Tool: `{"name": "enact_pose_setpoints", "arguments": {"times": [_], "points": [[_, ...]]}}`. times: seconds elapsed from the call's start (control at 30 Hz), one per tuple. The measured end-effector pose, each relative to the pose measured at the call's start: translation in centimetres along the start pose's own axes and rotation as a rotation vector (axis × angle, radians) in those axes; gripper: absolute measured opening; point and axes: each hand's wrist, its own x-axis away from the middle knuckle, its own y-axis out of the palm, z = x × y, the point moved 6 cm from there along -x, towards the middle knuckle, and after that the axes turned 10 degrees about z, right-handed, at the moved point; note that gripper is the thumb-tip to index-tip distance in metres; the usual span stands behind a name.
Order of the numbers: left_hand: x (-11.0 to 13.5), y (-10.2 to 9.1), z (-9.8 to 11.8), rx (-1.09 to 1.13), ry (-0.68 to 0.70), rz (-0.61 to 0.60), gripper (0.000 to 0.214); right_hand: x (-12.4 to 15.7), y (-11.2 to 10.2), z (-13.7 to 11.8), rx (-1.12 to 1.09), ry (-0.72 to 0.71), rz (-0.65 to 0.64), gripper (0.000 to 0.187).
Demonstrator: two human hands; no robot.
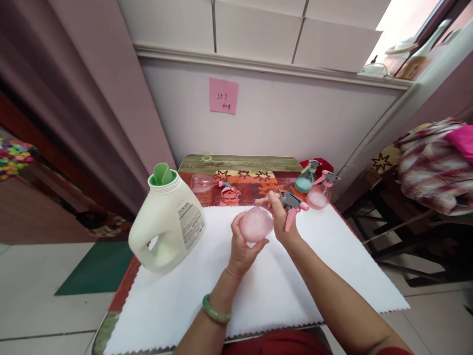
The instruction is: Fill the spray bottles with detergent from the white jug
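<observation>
green bangle (pixel 216 309) nearest; left hand (pixel 242 250) cups pink bottle (pixel 255 224); right hand (pixel 283 223) pinches its sprayer head (pixel 293 203)

Our left hand (pixel 242 249) cups the pink bottle (pixel 255 224), our right hand (pixel 279 217) grips its sprayer (pixel 291 204), above the white cloth (pixel 258 291).

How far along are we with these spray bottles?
Looks done: the teal spray bottle and upright pink bottle stand capped, holding liquid. In hand: left hand grips a third bottle, right hand on its trigger head. Left, likely: the lying bottle behind the open detergent jug.
</observation>
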Motion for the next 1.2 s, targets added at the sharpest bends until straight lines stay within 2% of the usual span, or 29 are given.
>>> {"name": "enact_pose_setpoints", "arguments": {"times": [0.03, 0.1, 0.2, 0.27, 0.33, 0.37, 0.43, 0.57, 0.67, 0.73, 0.83, 0.93, 1.0, 1.1, 1.2], "points": [[0.0, 0.0, 0.2, 0.013, 0.022, 0.008, 0.102, 0.3, 0.2, -0.3, -0.003, -0.026, -0.012, 0.036], [-0.1, 0.1, -0.1, 0.201, -0.099, 0.009, 0.113, 1.0, 0.7, -0.9, 0.013, -0.087, -0.086, 0.036], [0.1, 1.2, -1.1, 0.558, -0.536, -0.124, 0.096, 2.0, 1.6, -1.3, 0.015, -0.125, -0.259, 0.038], [0.8, 2.0, -1.6, 0.62, -0.811, -0.258, 0.09, 2.3, 1.8, -1.1, -0.001, -0.102, -0.323, 0.039], [1.2, 2.0, -2.0, 0.575, -0.935, -0.3, 0.089, 2.1, 1.7, -0.8, 0.018, -0.076, -0.313, 0.041], [1.2, 1.9, -2.2, 0.556, -0.944, -0.274, 0.086, 1.9, 1.6, -0.7, 0.028, -0.061, -0.286, 0.041], [0.9, 1.6, -2.3, 0.542, -0.878, -0.196, 0.078, 1.2, 1.2, -0.2, 0.017, -0.01, -0.212, 0.042], [0.1, 1.0, -1.2, 0.489, -0.544, -0.076, 0.068, 0.3, 0.7, 0.8, -0.07, 0.109, -0.063, 0.045], [0.1, 0.7, -0.6, 0.448, -0.447, -0.051, 0.071, 0.2, 0.6, 1.2, -0.077, 0.125, -0.014, 0.048], [0.2, 0.7, -0.6, 0.477, -0.464, -0.062, 0.069, 0.3, 0.7, 1.1, -0.04, 0.124, -0.011, 0.045], [0.1, 0.9, -0.9, 0.587, -0.552, -0.075, 0.06, 0.8, 1.3, 1.0, -0.03, 0.115, -0.139, 0.042], [-0.2, 0.7, -1.2, 0.672, -0.623, -0.01, 0.054, 1.9, 1.7, 1.3, -0.004, 0.096, -0.331, 0.077], [-0.4, 0.6, -1.2, 0.689, -0.619, 0.031, 0.053, 2.6, 1.4, 2.0, 0.131, 0.047, -0.407, 0.088], [-0.2, 1.1, -1.6, 0.591, -0.635, -0.034, 0.059, 2.9, 0.4, 3.4, 0.334, -0.022, -0.385, 0.075], [0.6, 1.6, -2.8, 0.364, -0.688, -0.157, 0.081, 1.7, -1.1, 4.4, 0.429, -0.04, -0.293, 0.065]]}}
